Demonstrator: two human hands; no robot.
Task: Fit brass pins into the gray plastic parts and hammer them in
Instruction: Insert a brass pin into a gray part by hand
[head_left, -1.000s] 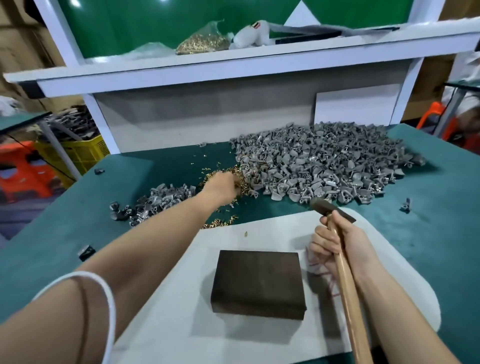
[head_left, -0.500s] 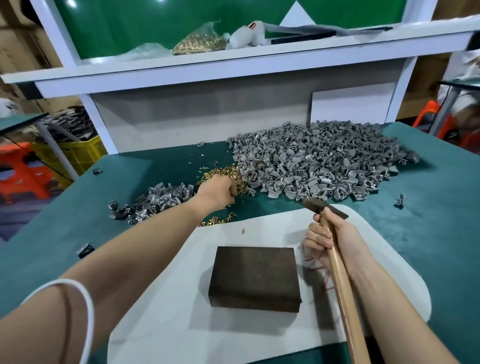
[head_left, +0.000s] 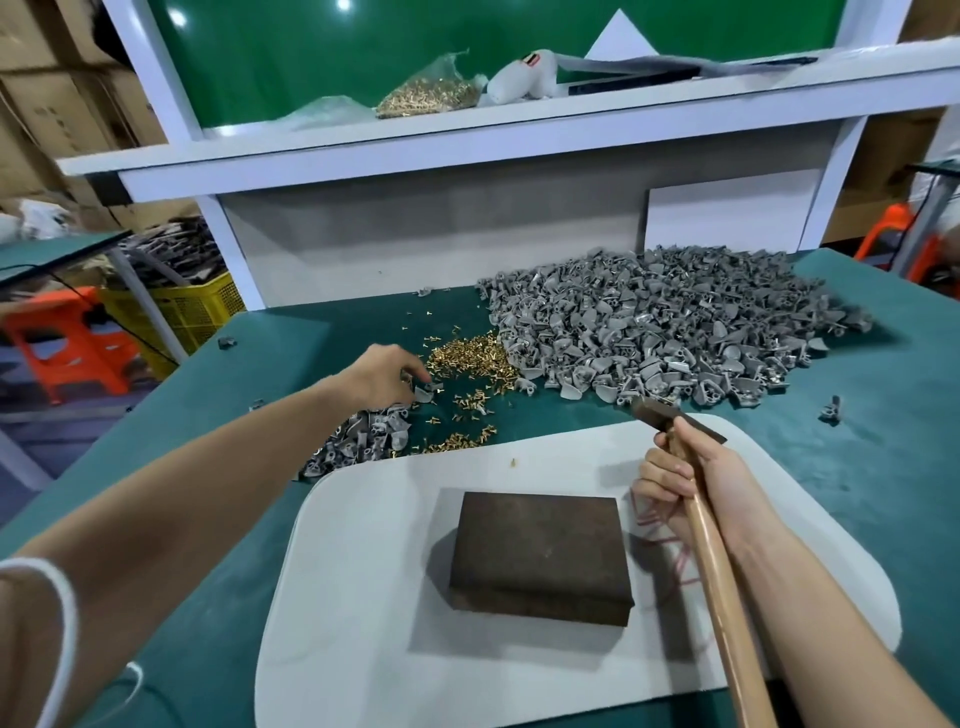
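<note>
White shelf (head_left: 571, 120): clear bag (head_left: 448, 66) full of brass pins (head_left: 426, 98).

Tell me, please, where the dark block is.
In the head view, the dark block sits mid-front on the white mat, just left of the right hand gripping the hammer.

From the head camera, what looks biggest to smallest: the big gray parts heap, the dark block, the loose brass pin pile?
1. big gray parts heap
2. dark block, nearer the camera
3. loose brass pin pile

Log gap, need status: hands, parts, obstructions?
Left hand at gray plastic part beside loose brass pins, grip unclear. Right hand grips wooden-handled hammer. Dark square block bare.
</note>
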